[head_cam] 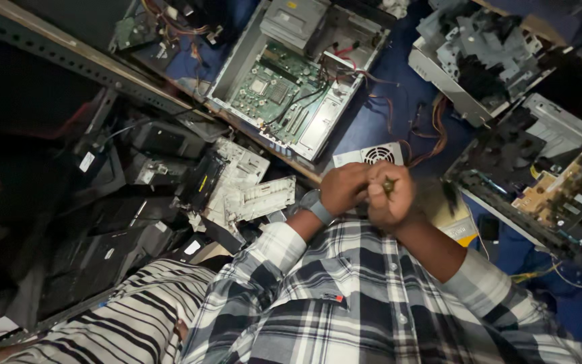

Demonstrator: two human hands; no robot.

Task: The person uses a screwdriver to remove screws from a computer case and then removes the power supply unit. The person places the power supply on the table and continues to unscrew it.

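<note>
My two hands meet in front of my chest, above the table edge. My right hand [391,195] is closed in a fist around a small dark object [388,183], perhaps a tool tip or screw; I cannot tell what it is. My left hand [345,187], with a grey band [320,212] on the wrist, is curled against the right one and pinches at the same small object. Both arms wear plaid sleeves.
An open computer case [237,67] with a green motherboard [274,87] lies ahead on a blue surface. A power supply with a fan grille [378,155] sits just beyond my hands. Dismantled printer parts [479,54], a tan circuit board [567,189] and piled scrap [170,175] surround me.
</note>
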